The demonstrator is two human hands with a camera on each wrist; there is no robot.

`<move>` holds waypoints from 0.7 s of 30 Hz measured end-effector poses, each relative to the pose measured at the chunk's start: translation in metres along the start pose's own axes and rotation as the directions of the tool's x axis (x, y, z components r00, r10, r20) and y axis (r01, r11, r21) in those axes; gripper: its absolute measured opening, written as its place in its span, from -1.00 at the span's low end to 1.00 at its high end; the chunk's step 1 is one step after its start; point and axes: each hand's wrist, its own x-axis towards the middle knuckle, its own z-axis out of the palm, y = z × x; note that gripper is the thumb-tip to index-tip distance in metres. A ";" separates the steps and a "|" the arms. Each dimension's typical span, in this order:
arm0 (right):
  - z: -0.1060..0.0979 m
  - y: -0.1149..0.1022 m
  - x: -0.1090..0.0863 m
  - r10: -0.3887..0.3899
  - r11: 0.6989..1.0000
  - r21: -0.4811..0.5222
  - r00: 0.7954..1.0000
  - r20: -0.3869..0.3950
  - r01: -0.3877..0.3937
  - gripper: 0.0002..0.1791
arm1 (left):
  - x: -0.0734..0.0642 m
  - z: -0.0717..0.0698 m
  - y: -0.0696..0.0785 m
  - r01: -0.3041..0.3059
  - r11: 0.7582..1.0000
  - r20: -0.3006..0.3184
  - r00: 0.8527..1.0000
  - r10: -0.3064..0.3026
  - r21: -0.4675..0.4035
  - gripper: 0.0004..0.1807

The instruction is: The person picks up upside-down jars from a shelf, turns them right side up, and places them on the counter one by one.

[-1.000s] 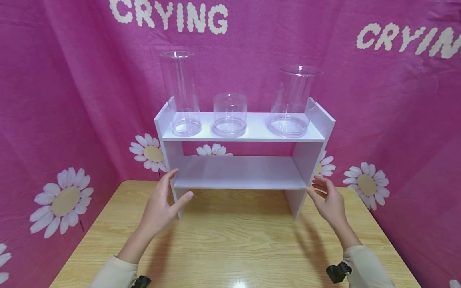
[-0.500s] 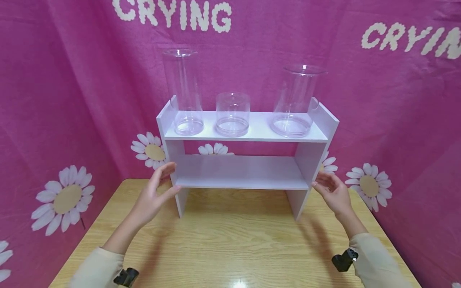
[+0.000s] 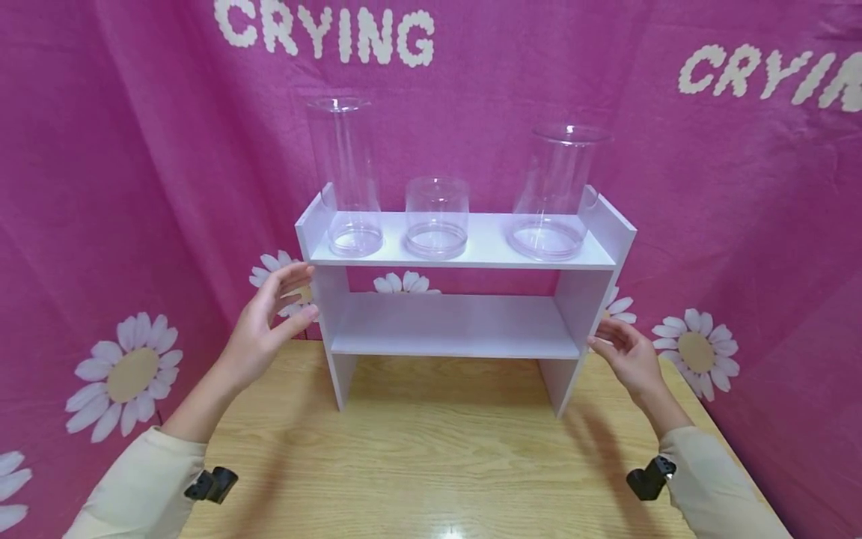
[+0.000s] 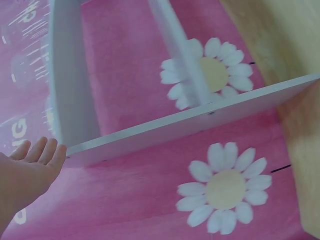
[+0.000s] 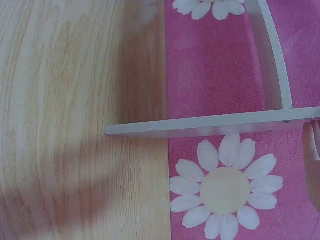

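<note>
A white two-tier shelf rack (image 3: 458, 326) stands on the table in the head view. Beside its left side panel, just below the upper shelf, is my left hand (image 3: 259, 326), thumb and fingers spread apart. In the left wrist view, that hand (image 4: 32, 170) has its fingertips right at the panel's edge. My right hand (image 3: 633, 363) is at the right side panel, level with the lower shelf, its fingers bent loosely with the thumb at the front edge. Only part of the right hand (image 5: 312, 165) shows in the right wrist view, close against the panel.
On the upper shelf stand a tall clear cylinder (image 3: 346, 172), a short clear cylinder (image 3: 436, 217) and a wide-rimmed clear vessel (image 3: 554, 187). The wooden table (image 3: 431, 457) carries the rack. Behind hangs a pink cloth (image 3: 471, 90) with daisies and lettering.
My left hand has risen along the left side panel, from the lower shelf's level to below the upper shelf. The right hand has shifted slightly right. The rack and vessels keep their arrangement.
</note>
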 end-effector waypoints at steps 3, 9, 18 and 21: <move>0.000 -0.001 0.002 0.009 0.999 -0.046 1.000 -0.005 -0.009 -0.63 | 0.007 -0.005 0.006 -0.011 1.000 -0.003 1.000 0.011 -0.026 -0.42; -0.002 -0.003 0.003 0.039 0.996 -0.085 0.999 0.005 -0.039 -0.69 | 0.018 -0.010 0.019 -0.015 0.999 -0.007 1.000 0.015 -0.039 -0.41; -0.005 -0.005 0.003 0.096 0.972 -0.215 0.995 -0.002 -0.094 -0.75 | 0.038 -0.018 0.040 0.026 0.999 0.027 0.999 -0.024 -0.045 -0.38; -0.004 -0.006 0.003 0.110 0.967 -0.233 0.994 -0.007 -0.108 -0.67 | 0.045 -0.021 0.048 0.047 0.998 0.041 0.998 -0.046 -0.034 -0.37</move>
